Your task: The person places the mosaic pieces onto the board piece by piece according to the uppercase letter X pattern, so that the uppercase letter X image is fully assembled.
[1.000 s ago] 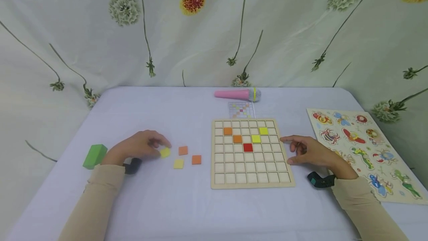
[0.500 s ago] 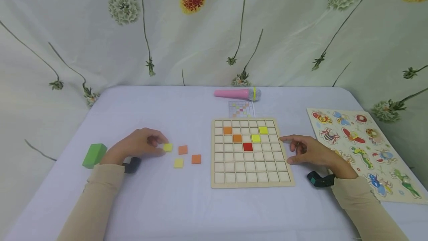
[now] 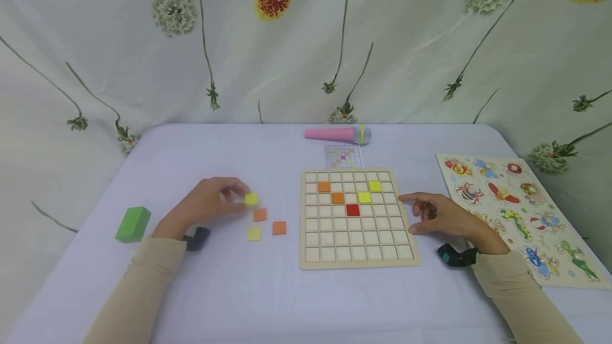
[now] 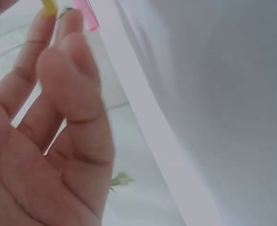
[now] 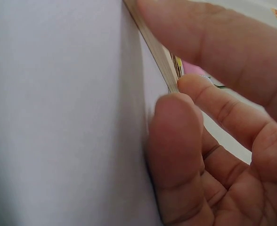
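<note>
- the left hand [image 3: 212,200] is pinching a yellow tile [image 3: 251,200] at its fingertips, out from the worktop's [image 3: 220,291] left edge.
- the right hand [image 3: 442,216] is holding its fingers loose and parted, forefinger touching the wooden board's [image 3: 358,266] right edge.
- two orange tiles [image 3: 279,228] are lying left of the board.
- a pink microphone [image 3: 330,134] is lying near the worktop's far edge.

Left hand [image 3: 207,203] shifted right and slightly up, left of frame centre. Pinched yellow tile [image 3: 251,199] went along, from left of upper orange tile [image 3: 260,215] to above-left in frame.
</note>
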Action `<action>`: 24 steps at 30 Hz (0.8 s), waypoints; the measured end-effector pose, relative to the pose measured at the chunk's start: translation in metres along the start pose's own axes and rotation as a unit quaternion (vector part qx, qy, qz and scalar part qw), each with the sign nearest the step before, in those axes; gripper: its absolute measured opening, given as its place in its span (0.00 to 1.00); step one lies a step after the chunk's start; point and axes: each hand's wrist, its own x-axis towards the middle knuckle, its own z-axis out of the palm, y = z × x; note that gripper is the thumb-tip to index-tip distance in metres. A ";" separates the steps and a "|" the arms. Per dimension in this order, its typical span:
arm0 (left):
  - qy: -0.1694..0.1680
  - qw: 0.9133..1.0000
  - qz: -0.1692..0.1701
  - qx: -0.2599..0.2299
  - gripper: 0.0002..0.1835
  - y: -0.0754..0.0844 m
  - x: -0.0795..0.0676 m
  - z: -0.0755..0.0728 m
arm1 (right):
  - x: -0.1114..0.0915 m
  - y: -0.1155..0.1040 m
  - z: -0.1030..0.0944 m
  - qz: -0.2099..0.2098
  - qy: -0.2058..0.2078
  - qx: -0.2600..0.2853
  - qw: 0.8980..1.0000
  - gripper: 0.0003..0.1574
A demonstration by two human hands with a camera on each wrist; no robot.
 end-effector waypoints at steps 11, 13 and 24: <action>0.022 1.000 0.021 0.004 0.18 0.028 0.006 0.015 | -0.001 0.002 -0.001 -0.004 -0.003 0.003 1.000 0.43; 0.015 1.000 0.016 0.003 0.17 0.032 0.007 0.018 | 0.000 0.002 -0.001 -0.002 -0.001 0.001 1.000 0.43; 0.005 0.999 0.036 -0.007 0.16 0.064 0.012 0.034 | 0.000 0.001 0.000 0.003 -0.002 0.002 1.000 0.43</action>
